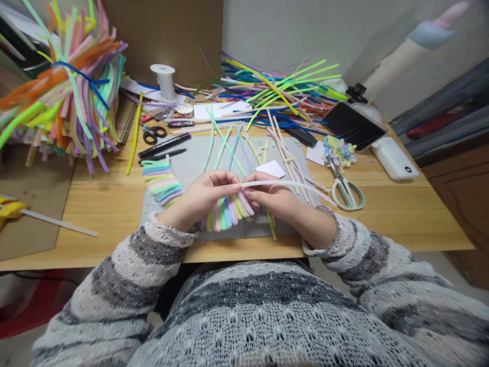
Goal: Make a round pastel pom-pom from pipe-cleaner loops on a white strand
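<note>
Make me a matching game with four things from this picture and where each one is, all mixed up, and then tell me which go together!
Things
1. Long, thin, pale fuzzy stem
2. Metal scissors with pale, rounded handles
3. Big bundle of multicoloured fuzzy stems
4. White, round spool

Places
A. Right of the flat grey mat, beside small fuzzy yellow and blue pieces
B. Near the back, in front of the flat brown board
C. Reaching across over the right hand
D. Far left, with a blue fuzzy stem around it

Right pairs: 1-C, 2-A, 3-D, 4-B
</note>
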Demonstrator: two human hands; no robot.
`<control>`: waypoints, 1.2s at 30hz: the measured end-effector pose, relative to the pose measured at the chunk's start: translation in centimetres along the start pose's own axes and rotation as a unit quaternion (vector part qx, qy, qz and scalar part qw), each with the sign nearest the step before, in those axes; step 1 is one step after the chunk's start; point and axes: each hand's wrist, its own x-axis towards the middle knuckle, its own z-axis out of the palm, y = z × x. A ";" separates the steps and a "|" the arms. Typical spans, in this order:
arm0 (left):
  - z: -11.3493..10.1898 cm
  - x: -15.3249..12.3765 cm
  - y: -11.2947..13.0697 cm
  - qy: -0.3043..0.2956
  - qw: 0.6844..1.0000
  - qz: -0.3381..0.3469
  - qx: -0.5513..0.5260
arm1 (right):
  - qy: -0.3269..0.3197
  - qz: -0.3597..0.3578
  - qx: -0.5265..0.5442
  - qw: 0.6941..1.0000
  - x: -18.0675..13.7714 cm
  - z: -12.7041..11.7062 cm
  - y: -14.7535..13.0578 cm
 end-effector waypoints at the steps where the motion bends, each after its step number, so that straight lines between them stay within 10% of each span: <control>1: 0.0 0.0 0.0 0.000 1.000 -0.005 0.000 | -0.001 0.003 -0.001 1.000 0.0 0.0 0.0; 12: 0.1 -0.1 0.2 -0.012 0.999 -0.007 0.035 | 0.017 -0.103 -0.175 0.979 -0.3 0.0 -0.4; 23: 0.2 -0.6 0.8 -0.057 0.991 -0.033 0.115 | 0.033 -0.336 -0.433 0.835 -0.2 -1.1 0.1; 36: 0.7 -0.8 1.0 0.021 0.935 0.136 0.326 | 0.069 -0.146 -0.281 0.946 -0.8 0.0 -1.0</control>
